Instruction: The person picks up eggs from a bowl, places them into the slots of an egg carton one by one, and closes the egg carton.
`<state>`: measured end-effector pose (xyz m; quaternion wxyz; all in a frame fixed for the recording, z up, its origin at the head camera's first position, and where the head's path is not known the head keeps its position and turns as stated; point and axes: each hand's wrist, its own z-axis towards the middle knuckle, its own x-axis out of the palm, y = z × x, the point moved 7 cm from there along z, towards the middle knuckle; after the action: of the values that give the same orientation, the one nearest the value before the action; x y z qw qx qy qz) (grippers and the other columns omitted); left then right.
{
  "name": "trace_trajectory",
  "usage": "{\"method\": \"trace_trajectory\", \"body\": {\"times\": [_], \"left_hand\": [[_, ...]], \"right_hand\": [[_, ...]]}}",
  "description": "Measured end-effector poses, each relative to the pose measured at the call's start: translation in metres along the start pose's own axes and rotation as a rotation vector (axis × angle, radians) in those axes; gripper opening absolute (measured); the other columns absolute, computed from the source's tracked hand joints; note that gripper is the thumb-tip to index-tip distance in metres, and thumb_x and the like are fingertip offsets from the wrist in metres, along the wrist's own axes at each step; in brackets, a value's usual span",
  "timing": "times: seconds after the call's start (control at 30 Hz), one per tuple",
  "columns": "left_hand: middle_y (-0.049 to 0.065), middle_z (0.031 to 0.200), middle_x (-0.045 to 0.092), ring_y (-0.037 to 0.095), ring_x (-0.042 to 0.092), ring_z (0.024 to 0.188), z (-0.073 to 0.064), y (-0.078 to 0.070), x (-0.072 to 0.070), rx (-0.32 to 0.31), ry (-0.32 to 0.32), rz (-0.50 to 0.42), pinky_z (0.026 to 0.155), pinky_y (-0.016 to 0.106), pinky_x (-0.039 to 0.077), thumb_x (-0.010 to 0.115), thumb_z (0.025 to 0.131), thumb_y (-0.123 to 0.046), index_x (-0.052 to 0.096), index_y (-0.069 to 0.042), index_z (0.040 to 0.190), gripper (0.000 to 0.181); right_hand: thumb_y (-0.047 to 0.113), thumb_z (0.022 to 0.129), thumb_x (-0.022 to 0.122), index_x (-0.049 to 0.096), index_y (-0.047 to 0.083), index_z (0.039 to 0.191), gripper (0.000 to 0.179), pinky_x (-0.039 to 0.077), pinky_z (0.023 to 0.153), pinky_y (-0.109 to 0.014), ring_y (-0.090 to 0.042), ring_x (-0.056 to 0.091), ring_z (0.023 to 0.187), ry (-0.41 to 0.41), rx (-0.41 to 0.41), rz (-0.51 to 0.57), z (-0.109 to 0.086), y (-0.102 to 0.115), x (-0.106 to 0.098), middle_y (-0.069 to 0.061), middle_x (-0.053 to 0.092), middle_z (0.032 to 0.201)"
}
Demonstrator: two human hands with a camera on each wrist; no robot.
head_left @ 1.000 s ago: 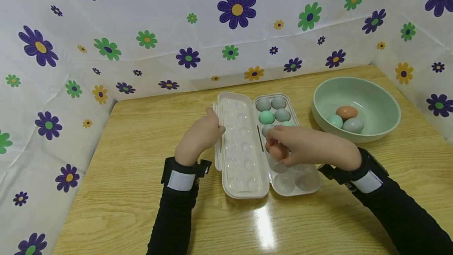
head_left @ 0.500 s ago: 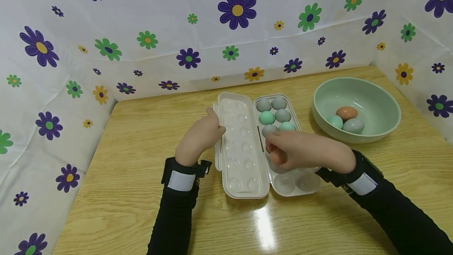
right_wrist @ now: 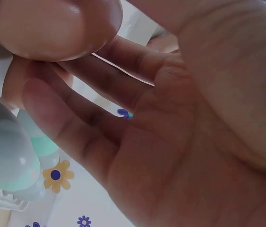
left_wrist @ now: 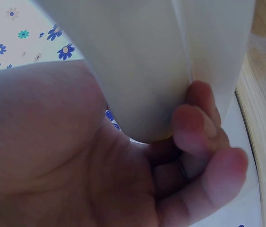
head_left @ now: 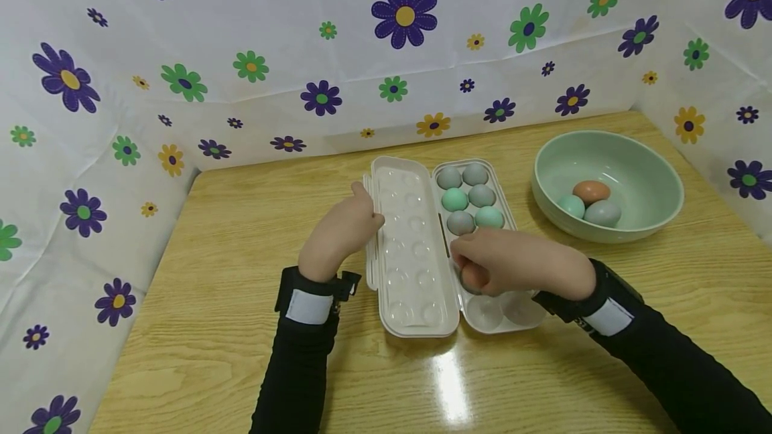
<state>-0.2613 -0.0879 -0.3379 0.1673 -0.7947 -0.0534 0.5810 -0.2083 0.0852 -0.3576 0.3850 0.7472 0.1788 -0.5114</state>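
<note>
Brown egg [head_left: 475, 278], likely slick, fragile, best held by its sides, we reckoned: the right hand [head_left: 515, 261] pinched it (left hand [head_left: 340, 236], fingers curled, gripped the lid [head_left: 407, 246])

The carton [head_left: 405, 246] is white, the egg [right_wrist: 57, 28] brown, the white cloth [head_left: 271, 19] flowered purple, green and yellow.

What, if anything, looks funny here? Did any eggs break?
Nothing stands out. The eggs showing in the carton sit in tidy rows, three more eggs lie in the bowl, and I see no cracks or spills. The right hand holds a brown egg, partly hidden.
</note>
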Motion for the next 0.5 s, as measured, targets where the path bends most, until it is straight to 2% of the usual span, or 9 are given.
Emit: {"method": "trace_trajectory", "body": {"times": [0.5], "left_hand": [[0.001, 0.058, 0.04, 0.013, 0.039, 0.047, 0.0002, 0.0002, 0.0009, 0.003, 0.001, 0.01, 0.041, 0.022, 0.025, 0.046, 0.099, -0.017, 0.007, 0.02, 0.148, 0.073]], "right_hand": [[-0.004, 0.075, 0.064, 0.062, 0.01, 0.086, 0.018, 0.04, 0.064, -0.025, -0.014, 0.046, 0.074, -0.007, -0.03, -0.029, 0.0017, 0.0029, 0.0064, -0.004, 0.056, 0.084]]}}
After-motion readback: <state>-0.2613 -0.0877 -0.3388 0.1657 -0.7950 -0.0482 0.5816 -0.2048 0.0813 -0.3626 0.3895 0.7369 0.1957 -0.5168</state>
